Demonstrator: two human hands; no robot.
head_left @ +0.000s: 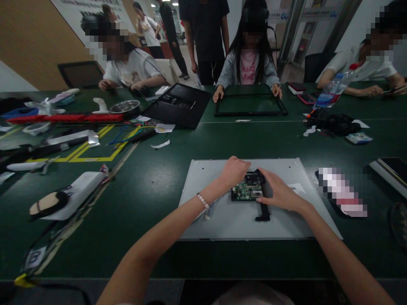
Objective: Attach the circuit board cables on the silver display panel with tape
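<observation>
A flat grey metal panel [295,220], like the back of a screen, lies in front of me. On it sits a green circuit board [244,192] in a black plastic frame with a long black bracket [264,209] along its right side. My right hand [278,191] grips the bracket, thumb at its near part and fingers at the far end. My left hand [235,170] is closed at the board's far left edge; its fingertips and anything in them are hidden. Thin pale cables [208,213] run out under my left wrist.
Right of the panel lies a phone-shaped item [341,192], partly blurred out. Across the table, a person holds a black rectangular frame [251,113]. A black plastic cover [181,103], a metal bowl [124,106] and a white case [79,192] are to the left. Bottles [330,91] stand far right.
</observation>
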